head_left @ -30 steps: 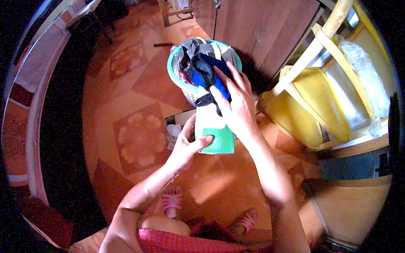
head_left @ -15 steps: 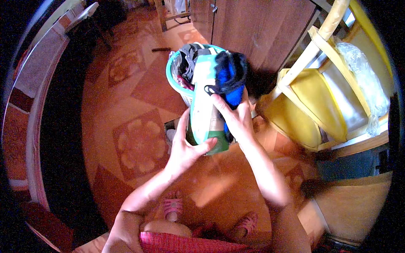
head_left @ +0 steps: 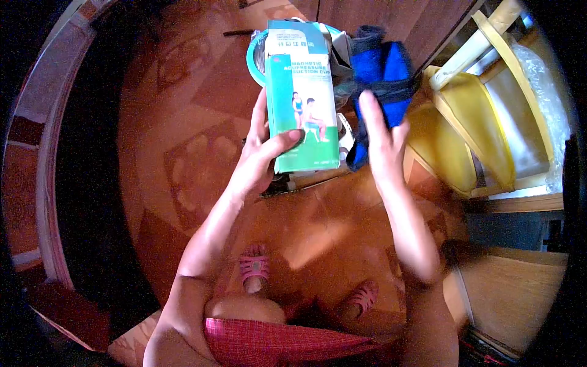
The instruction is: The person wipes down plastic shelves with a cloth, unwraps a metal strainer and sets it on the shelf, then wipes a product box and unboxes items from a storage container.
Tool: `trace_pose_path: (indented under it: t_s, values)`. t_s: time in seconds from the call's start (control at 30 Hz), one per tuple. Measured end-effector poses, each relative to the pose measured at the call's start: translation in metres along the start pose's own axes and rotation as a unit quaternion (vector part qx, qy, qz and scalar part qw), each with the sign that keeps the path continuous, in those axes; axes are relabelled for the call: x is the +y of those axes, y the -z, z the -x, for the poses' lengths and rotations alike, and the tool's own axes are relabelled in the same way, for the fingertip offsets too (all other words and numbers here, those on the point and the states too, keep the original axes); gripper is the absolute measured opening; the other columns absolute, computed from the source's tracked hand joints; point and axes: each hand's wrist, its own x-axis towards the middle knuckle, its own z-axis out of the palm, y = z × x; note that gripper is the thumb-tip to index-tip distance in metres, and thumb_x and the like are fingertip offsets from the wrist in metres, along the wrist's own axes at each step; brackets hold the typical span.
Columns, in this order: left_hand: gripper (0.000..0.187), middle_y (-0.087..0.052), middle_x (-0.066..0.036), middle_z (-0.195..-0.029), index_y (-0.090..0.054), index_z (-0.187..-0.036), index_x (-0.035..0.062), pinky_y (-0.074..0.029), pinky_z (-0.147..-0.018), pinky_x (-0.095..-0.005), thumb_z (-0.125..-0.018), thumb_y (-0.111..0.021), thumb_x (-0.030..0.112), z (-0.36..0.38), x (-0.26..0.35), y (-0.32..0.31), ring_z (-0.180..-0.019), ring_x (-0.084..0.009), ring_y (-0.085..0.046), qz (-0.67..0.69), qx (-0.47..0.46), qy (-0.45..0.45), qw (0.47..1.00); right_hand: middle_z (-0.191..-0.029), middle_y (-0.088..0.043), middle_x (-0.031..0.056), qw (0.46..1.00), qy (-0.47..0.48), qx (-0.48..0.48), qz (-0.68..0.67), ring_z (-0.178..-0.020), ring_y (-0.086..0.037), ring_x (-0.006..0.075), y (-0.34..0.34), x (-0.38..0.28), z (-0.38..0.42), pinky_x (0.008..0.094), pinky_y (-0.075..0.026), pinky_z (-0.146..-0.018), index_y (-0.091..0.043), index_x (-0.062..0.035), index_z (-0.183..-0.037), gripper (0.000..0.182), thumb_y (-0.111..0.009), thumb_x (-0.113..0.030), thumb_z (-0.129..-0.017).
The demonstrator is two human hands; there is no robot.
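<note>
A green and white box (head_left: 304,104) labelled "Magnetic Acupressure Suction Cup" is held upright by my left hand (head_left: 266,147), with the thumb across its lower front. My right hand (head_left: 383,137) grips a blue and black fabric item (head_left: 388,76) just right of the box. Behind the box, a round turquoise-rimmed basket (head_left: 254,58) is mostly hidden; some dark and light contents show past the box's edges.
A yellow-cushioned wooden chair (head_left: 455,131) stands at the right, with clear plastic wrap (head_left: 535,92) on it. A brown cabinet (head_left: 391,18) is behind. My feet in pink sandals (head_left: 255,264) rest on the patterned floor (head_left: 205,162).
The box and the blue fabric item, together before, are now apart. My left hand has turned the box's printed front into view; my right hand has moved right with the fabric item.
</note>
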Motion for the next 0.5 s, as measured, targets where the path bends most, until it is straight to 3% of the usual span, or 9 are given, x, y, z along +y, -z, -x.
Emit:
trace_pose_path:
  t_s: [0.03,0.07,0.1,0.13,0.17,0.2,0.37,0.4,0.5]
  values:
    - [0.089,-0.037,-0.017,-0.134,-0.009,-0.144,0.0117,-0.036,-0.099,-0.0379,-0.074,-0.065,0.014,-0.005,-0.004,0.003,-0.121,-0.0272,-0.041,-0.014,-0.001,-0.011,1.0,-0.103,-0.06,0.0098,0.996,0.005,-0.086,0.023,-0.087,-0.058,0.0197,0.001,-0.001,0.007,0.0323,-0.045,-0.08,-0.06,-0.0005,-0.102,0.038,-0.062,-0.034,-0.083]
    - [0.079,-0.044,-0.015,-0.128,-0.019,-0.141,0.0082,-0.04,-0.096,-0.0361,-0.076,-0.063,0.011,-0.006,-0.016,0.005,-0.115,-0.0246,-0.047,-0.002,0.007,-0.055,0.998,-0.117,-0.049,0.0142,0.946,0.125,-0.169,0.245,-0.105,-0.045,0.0274,-0.005,-0.001,0.01,0.0387,-0.037,-0.091,-0.058,-0.003,-0.109,0.044,-0.061,-0.038,-0.082]
    - [0.071,-0.048,-0.013,-0.124,-0.026,-0.137,0.0056,-0.042,-0.093,-0.0348,-0.077,-0.063,0.012,-0.005,-0.021,0.009,-0.111,-0.0224,-0.05,-0.028,0.0,-0.021,0.999,-0.132,-0.039,0.0186,0.84,0.272,-0.197,0.426,-0.124,-0.032,0.0351,-0.01,-0.002,0.014,0.045,-0.028,-0.101,-0.056,-0.0055,-0.117,0.051,-0.059,-0.042,-0.082]
    - [0.064,-0.052,-0.011,-0.12,-0.033,-0.133,0.0031,-0.044,-0.091,-0.0334,-0.078,-0.063,0.012,-0.004,-0.023,0.014,-0.107,-0.0203,-0.052,-0.054,-0.007,0.011,0.998,-0.133,-0.041,0.0136,0.814,0.298,-0.197,0.457,-0.125,-0.03,0.0362,-0.016,-0.008,0.017,0.0476,-0.029,-0.1,-0.058,-0.0109,-0.116,0.046,-0.057,-0.043,-0.082]
    - [0.054,-0.056,-0.008,-0.112,-0.043,-0.124,0.0,-0.045,-0.088,-0.0311,-0.077,-0.065,0.012,0.008,-0.028,0.01,-0.1,-0.017,-0.055,0.034,0.033,0.027,0.998,-0.133,-0.041,0.0116,0.817,0.292,-0.202,0.455,-0.124,-0.031,0.0362,-0.015,-0.004,0.012,0.0472,-0.03,-0.1,-0.059,-0.0119,-0.115,0.044,-0.056,-0.042,-0.083]
    - [0.061,-0.054,-0.008,-0.113,-0.038,-0.127,0.0014,-0.045,-0.087,-0.0308,-0.075,-0.068,0.011,0.009,-0.033,0.018,-0.099,-0.0172,-0.054,-0.166,0.04,0.061,0.983,-0.134,-0.041,0.0096,0.818,0.287,-0.209,0.453,-0.124,-0.031,0.0362,-0.016,0.003,0.003,0.0468,-0.03,-0.1,-0.059,-0.0128,-0.115,0.042,-0.054,-0.041,-0.084]
    - [0.089,-0.042,-0.01,-0.129,-0.017,-0.141,0.005,-0.037,-0.097,-0.0329,-0.071,-0.071,0.013,0.011,-0.04,-0.005,-0.115,-0.0189,-0.045,-0.12,-0.002,-0.016,0.993,-0.128,-0.046,0.0143,0.867,0.281,-0.064,0.408,-0.112,-0.044,0.0408,-0.023,0.016,-0.042,0.0461,-0.037,-0.096,-0.048,-0.0119,-0.126,0.046,-0.057,-0.03,-0.084]
    - [0.09,-0.041,-0.01,-0.131,-0.016,-0.142,0.0051,-0.036,-0.098,-0.0329,-0.07,-0.07,0.012,0.009,-0.039,-0.007,-0.117,-0.0189,-0.043,-0.119,-0.008,-0.022,0.993,-0.129,-0.046,0.0146,0.88,0.269,-0.059,0.387,-0.114,-0.042,0.0409,-0.025,0.014,-0.045,0.0465,-0.035,-0.097,-0.053,-0.0084,-0.118,0.04,-0.057,-0.029,-0.084]
    - [0.085,-0.044,-0.01,-0.127,-0.021,-0.14,0.0051,-0.037,-0.097,-0.0324,-0.069,-0.068,0.008,0.001,-0.033,-0.009,-0.115,-0.0187,-0.045,-0.027,0.005,0.002,1.0,-0.132,-0.043,0.0117,0.837,0.256,-0.163,0.455,-0.123,-0.032,0.0402,-0.021,-0.002,-0.021,0.048,-0.031,-0.098,-0.06,-0.0042,-0.101,0.028,-0.058,-0.026,-0.083]
